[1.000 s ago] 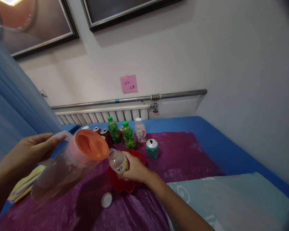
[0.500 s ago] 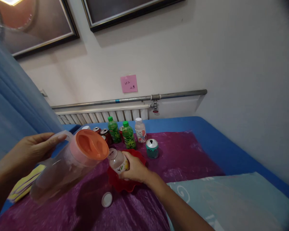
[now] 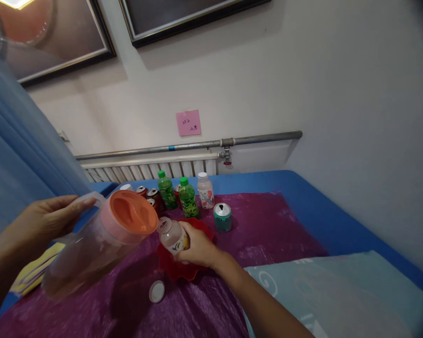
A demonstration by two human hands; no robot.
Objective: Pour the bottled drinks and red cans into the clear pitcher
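My left hand [image 3: 58,213] is closed round the handle of a clear pitcher [image 3: 88,256] with an orange lid [image 3: 134,212]. The pitcher is tilted to the right, its lid beside the mouth of an uncapped clear bottle [image 3: 174,238]. That bottle has a fruit label and leans left in the grip of my right hand [image 3: 197,246]. Below the bottle is a red scalloped bowl [image 3: 183,273]. A white cap [image 3: 157,291] lies on the purple plastic sheet [image 3: 197,310] in front. Whether liquid passes between pitcher and bottle I cannot tell.
Behind the bowl stand green-capped bottles [image 3: 188,199], a white-capped bottle [image 3: 206,191], several dark red cans [image 3: 154,197] and a teal can [image 3: 222,218]. A yellow cloth [image 3: 35,270] lies at the left, a pale blue cloth [image 3: 338,291] at the right. A radiator [image 3: 183,165] runs along the wall.
The pitcher has shifted very slightly to the left. My right hand and the bottle have hardly moved.
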